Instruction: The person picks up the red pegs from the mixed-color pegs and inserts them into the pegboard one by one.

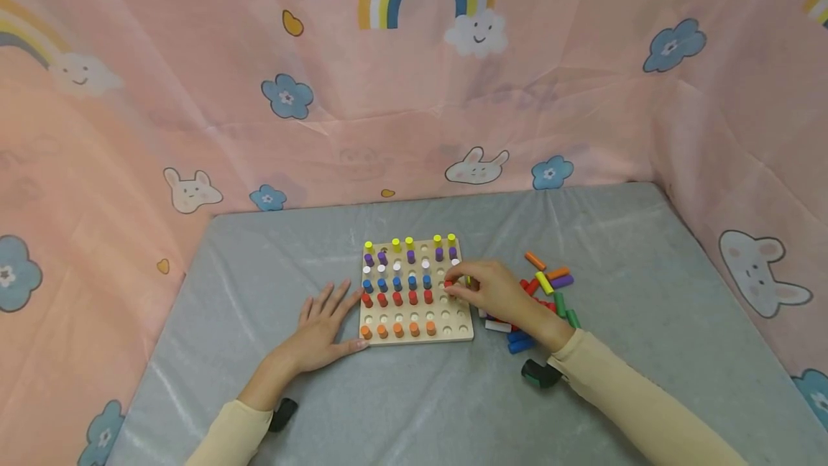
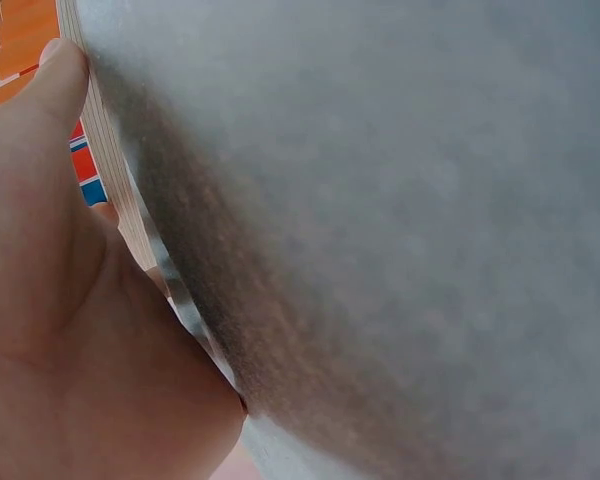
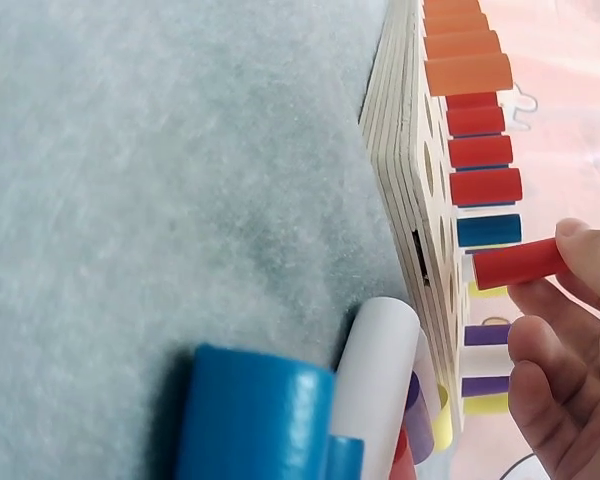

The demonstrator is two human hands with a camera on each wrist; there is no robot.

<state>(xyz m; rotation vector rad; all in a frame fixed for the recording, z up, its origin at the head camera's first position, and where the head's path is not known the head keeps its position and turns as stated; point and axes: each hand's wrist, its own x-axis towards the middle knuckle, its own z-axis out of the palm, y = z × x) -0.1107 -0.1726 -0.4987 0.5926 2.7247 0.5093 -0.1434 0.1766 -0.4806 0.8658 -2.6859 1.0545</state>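
Note:
A pale wooden pegboard (image 1: 454,337) lies flat on the table, with rows of yellow, purple, white, blue, red and orange pegs standing in its holes. My right hand (image 1: 497,295) pinches a red peg (image 3: 520,263) between thumb and fingertips over the board's right part. In the right wrist view this peg is tilted, close to the board's face; whether its end touches a hole I cannot tell. My left hand (image 1: 318,336) rests at the board's left side, fingers straight and spread, with the thumb (image 2: 58,85) against the wooden edge.
Loose pegs in several colours lie right of the board, partly hidden by the right forearm; among them are a yellow peg (image 1: 544,282) and a white peg (image 3: 377,375). The grey cloth-covered table (image 1: 414,408) meets a pink printed curtain (image 1: 362,113) behind.

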